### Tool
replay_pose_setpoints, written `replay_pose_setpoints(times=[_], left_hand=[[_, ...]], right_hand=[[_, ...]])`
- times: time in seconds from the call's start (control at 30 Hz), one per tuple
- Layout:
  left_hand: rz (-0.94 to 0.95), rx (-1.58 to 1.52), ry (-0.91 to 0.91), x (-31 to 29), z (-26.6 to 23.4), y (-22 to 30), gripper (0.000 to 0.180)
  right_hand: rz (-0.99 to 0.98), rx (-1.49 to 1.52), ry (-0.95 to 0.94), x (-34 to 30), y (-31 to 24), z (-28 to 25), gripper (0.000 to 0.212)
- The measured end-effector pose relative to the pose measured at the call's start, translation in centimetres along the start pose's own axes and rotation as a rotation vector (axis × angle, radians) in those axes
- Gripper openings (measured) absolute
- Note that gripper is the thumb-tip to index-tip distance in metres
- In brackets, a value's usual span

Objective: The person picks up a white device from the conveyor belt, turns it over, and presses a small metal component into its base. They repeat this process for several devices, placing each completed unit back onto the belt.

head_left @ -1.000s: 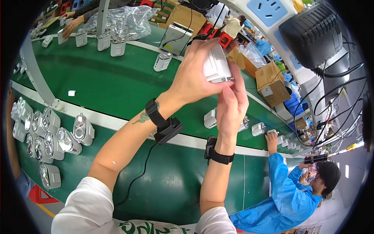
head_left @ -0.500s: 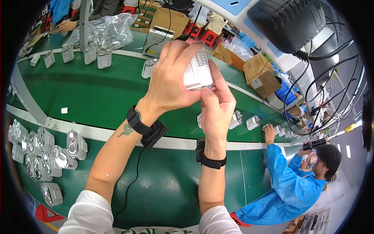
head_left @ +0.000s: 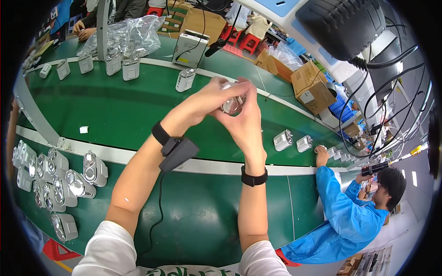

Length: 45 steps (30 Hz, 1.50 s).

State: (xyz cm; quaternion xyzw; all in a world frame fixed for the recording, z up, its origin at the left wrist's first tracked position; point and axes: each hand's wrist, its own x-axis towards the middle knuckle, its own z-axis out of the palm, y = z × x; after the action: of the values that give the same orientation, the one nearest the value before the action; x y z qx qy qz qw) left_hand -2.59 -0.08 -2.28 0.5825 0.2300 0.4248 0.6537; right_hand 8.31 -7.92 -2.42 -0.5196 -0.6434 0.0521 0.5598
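Note:
Above the green conveyor belt [head_left: 115, 110] I hold a small white device with a shiny silver, round-windowed front [head_left: 231, 106]. My left hand [head_left: 205, 102] grips it from the left, fingers over its top. From the right, my right hand [head_left: 247, 120] closes round it, thumb and fingers at its edge. Most of its body is hidden by my fingers. A similar white device [head_left: 185, 79] stands on the belt just beyond my left hand. Two more, including a white unit [head_left: 282, 140], stand to the right of my right hand. Both wrists wear black straps.
Several silver-fronted units [head_left: 57, 191] cluster on the near table at left. A row of white units [head_left: 130, 69] lines the belt's far edge. A black adapter [head_left: 340, 27] and cables hang at upper right. A co-worker in blue [head_left: 340, 207] reaches to the belt at right.
Both hands have come down a little with the device. It has turned: its white slotted face showed before, and its shiny round-windowed front shows now.

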Motion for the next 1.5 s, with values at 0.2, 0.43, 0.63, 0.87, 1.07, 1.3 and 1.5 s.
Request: replay_pose_setpoints(times=[0.2,0.43,0.63,0.87,1.07,1.3,1.5], left_hand=[[0.147,0.95,0.298,5.2,-4.2,-4.5,0.092],[0.35,0.912,0.623,13.6,-12.9,-16.1,0.068],[0.315,0.581,0.45,11.7,-8.3,-12.9,0.052],[0.94,0.663,0.342,2.9,-0.8,-3.7,0.045],[0.816,0.459,-0.088,-0.1,-0.6,-2.8,0.073],[0.026,-0.263,-0.165,-2.3,-1.1,-0.3,0.085],[0.199,-0.384,-0.092,-4.5,-1.0,2.0,0.077]], right_hand=[[0.292,-0.237,-0.366,-1.2,3.9,-0.6,0.073],[0.443,-0.185,-0.696,-1.5,6.2,1.6,0.085],[0.309,-0.217,-0.585,-1.8,8.1,-1.1,0.099],[0.117,0.328,0.026,0.2,2.6,-1.1,0.093],[0.155,0.232,0.032,0.0,0.6,-1.7,0.092],[-0.014,-0.001,0.001,-1.0,0.4,0.1,0.083],[-0.352,-0.335,0.119,-1.9,-1.9,0.1,0.069]])
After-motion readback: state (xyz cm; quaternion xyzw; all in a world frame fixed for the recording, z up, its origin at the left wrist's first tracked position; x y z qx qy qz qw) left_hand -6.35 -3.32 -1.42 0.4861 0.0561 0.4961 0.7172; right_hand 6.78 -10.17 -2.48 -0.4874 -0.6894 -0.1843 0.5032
